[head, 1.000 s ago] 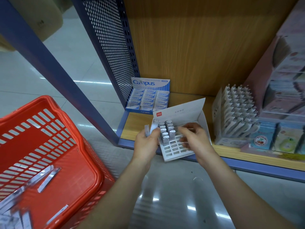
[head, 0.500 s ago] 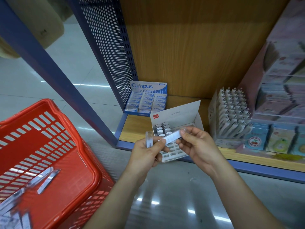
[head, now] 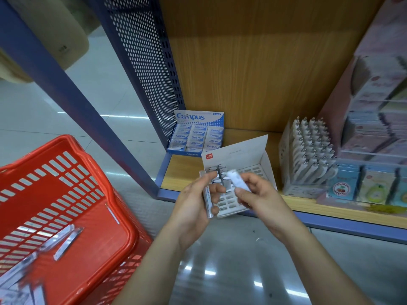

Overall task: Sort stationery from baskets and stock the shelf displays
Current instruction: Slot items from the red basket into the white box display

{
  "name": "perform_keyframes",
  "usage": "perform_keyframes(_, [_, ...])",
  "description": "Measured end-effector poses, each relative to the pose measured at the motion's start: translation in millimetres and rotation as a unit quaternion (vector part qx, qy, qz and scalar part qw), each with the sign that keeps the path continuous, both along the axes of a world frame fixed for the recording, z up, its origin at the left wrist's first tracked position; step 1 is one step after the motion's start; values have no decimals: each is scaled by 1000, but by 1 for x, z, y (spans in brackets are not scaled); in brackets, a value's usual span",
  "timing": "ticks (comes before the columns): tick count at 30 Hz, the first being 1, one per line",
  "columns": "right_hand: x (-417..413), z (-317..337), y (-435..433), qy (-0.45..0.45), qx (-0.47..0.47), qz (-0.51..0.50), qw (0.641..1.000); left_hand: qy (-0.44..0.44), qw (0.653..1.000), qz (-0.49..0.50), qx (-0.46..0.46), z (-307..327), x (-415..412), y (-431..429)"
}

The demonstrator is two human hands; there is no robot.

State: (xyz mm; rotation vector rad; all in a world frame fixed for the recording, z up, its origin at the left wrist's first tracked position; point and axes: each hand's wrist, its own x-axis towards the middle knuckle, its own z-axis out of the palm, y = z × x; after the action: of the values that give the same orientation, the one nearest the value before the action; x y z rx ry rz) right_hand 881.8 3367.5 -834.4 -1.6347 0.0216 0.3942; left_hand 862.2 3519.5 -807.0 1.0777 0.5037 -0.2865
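My left hand [head: 195, 201] grips a few slim clear lead tubes [head: 207, 199], held upright in front of the shelf edge. My right hand [head: 256, 194] pinches one white tube [head: 236, 180], blurred, just above a white display box [head: 246, 157] with a slotted tray. The box sits on the low wooden shelf [head: 308, 205] and has a few tubes standing in its back-left slots. A red plastic basket [head: 66, 194] at my left holds several more clear tubes [head: 66, 241] on its bottom.
A blue Campus eraser box [head: 198, 133] stands at the shelf's left, against the blue perforated side panel [head: 145, 62]. Right of the white box is a block of white pens [head: 308, 155], then small colourful packs [head: 361, 186] and pink displays. Glossy floor lies below.
My right hand drew one white tube away from the left hand's bundle and lifted it over the tray. The camera tilted slightly; the box and basket stayed put.
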Motion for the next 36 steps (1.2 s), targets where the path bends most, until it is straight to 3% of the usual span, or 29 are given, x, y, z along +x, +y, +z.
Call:
perform_keyframes(3, [-3,2,3,55,84,-23,995,-1,999,-36,-1,0,-4,4])
perform_keyframes(8, [-5,10,14,45,116,-32,992,-54,977,-101,181,-2,-10,-1])
perform_keyframes(14, [0,-2,7,183,270,-128,937,-129,962,-159,178,-3,-11,3])
perform_keyframes(18, [0,-8,2,253,309,-131,907,-201,907,-187,320,-5,-15,10])
perform_keyframes(21, [-5,-9,5,261,247,-102,928,-286,833,-184,437,-7,-14,8])
perform_keyframes(23, [-5,-9,5,247,204,-85,943,-328,806,-144,471,-7,-11,9])
perform_keyframes(30, [14,-15,-20,169,136,-100,971,-222,856,-25,466,-9,-2,23])
perform_keyframes(36, [40,-14,-19,74,90,-99,988,-242,857,-35,453,-8,12,15])
